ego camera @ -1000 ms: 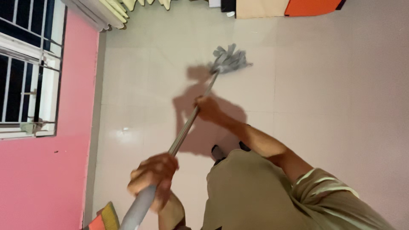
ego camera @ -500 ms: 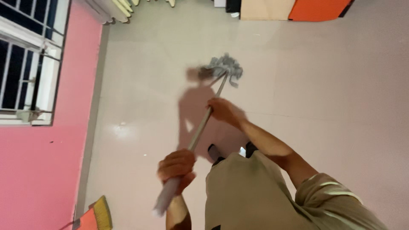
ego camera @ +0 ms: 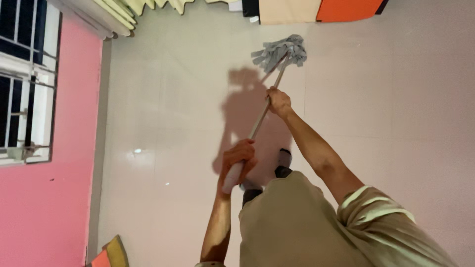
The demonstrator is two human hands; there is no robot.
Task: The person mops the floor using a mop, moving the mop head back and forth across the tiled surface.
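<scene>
Mop (ego camera: 279, 52) was the main thing going on, a grey strip-head one sitting on the pale tiled floor (ego camera: 163, 123) just past the far hand, pretty much right beyond its knuckles. Only one view to go through, the head camera looking straight down, so here's what it showed.

Right hand (ego camera: 278, 100) was closed around the metal handle (ego camera: 259, 121) low down, close to the mop head, arm stretched out from a striped sleeve (ego camera: 376, 207). Left hand (ego camera: 237, 158) was wrapped around the top end of that same handle, fingers curled tight, with the pale tip of the handle poking out just below the fist. So both hands were gripping the one pole, well apart from each other along it, and the pole ran at a slant between them.

Between the two hands, off to the left-hand side, the person's shadow (ego camera: 247, 99) fell on the tiles. Under the left hand there were dark shoes (ego camera: 283, 163) and khaki trousers (ego camera: 292, 222). Far out past the left hand stood a pink wall (ego camera: 49, 207) with a barred window (ego camera: 22, 84). Beyond the mop head sat some beige and orange furniture (ego camera: 321, 9).
</scene>
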